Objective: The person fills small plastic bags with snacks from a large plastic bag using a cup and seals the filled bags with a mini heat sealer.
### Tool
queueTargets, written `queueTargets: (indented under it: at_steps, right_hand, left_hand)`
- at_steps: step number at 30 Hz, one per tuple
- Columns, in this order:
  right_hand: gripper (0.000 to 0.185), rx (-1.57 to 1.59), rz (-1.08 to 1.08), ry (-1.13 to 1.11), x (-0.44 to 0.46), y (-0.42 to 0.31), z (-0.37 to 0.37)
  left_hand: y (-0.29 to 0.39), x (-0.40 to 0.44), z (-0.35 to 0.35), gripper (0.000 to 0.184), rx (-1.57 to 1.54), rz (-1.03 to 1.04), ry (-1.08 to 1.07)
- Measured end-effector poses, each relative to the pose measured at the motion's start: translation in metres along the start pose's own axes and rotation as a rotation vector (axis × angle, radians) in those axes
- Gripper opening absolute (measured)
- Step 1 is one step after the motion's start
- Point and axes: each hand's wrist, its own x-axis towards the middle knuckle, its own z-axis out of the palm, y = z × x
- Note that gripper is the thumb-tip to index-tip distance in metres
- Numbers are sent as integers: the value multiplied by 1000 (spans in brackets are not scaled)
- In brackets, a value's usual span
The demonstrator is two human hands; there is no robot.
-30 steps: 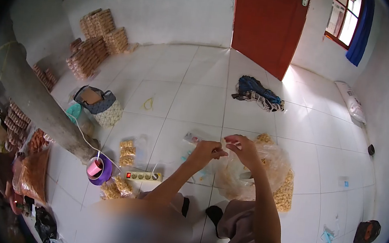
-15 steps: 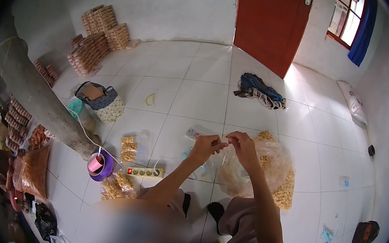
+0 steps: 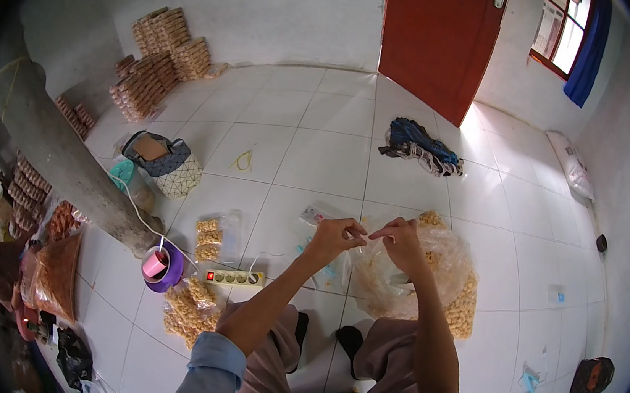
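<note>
My left hand [image 3: 337, 239] and my right hand [image 3: 399, 242] are raised over the tiled floor, fingertips nearly meeting. Both have their fingers pinched; whatever is between them is too small to make out. Below and beside my right hand lies a large clear plastic bag [image 3: 442, 267] with yellowish snack pieces. More of these pieces [image 3: 461, 308] show at its right edge. A small printed packet [image 3: 314, 216] lies just left of my left hand. Filled small bags [image 3: 208, 240] rest further left, above a power strip [image 3: 235, 278].
A purple bowl [image 3: 173, 274] with a pink cup [image 3: 155, 263] stands by a leaning post [image 3: 77, 160]. Bagged snacks [image 3: 192, 310] lie near my left sleeve. A patterned bag [image 3: 177, 178], stacked packs [image 3: 146, 83], dark cloth [image 3: 420, 146] and a red door [image 3: 438, 48] are further off.
My hands have shifted slightly, and my right index finger now points toward my left fingertips. The blurred patch over my left sleeve and lap is gone. The view has tilted slightly.
</note>
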Motion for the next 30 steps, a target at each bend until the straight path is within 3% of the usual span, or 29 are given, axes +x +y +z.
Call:
queueTargets:
  at_steps: [5,7,11,13,19,23,24,30]
  right_hand:
    - [26,165,6,-6,3,-8,-10]
    - [24,251,151,-239,1,-1,-8]
    - [23,364,55,-240,6,16,-1]
    - [23,707,232,-405,7,16,-8]
    - [28,720,245,-319,6,15,-35]
    - [32,737,302,-295,1,14,-55]
    - [33,736,321,-301,1,13,-57]
    - [34,732,376,-310,-1,13,-61]
  left_hand:
    - [2,0,0,26,29,26,-56]
    - [5,-1,1,26,1,13,-104]
    - [1,0,0,26,-4,84,-99]
    - [5,1,-5,30,-45,82,-156]
    - [3,0,-40,30,-114,-41,-285]
    - [-3,1,-59,14,-174,-153,-182]
    - [2,0,-58,8,-221,-153,-142]
    - [5,0,-51,14,-366,-35,-63]
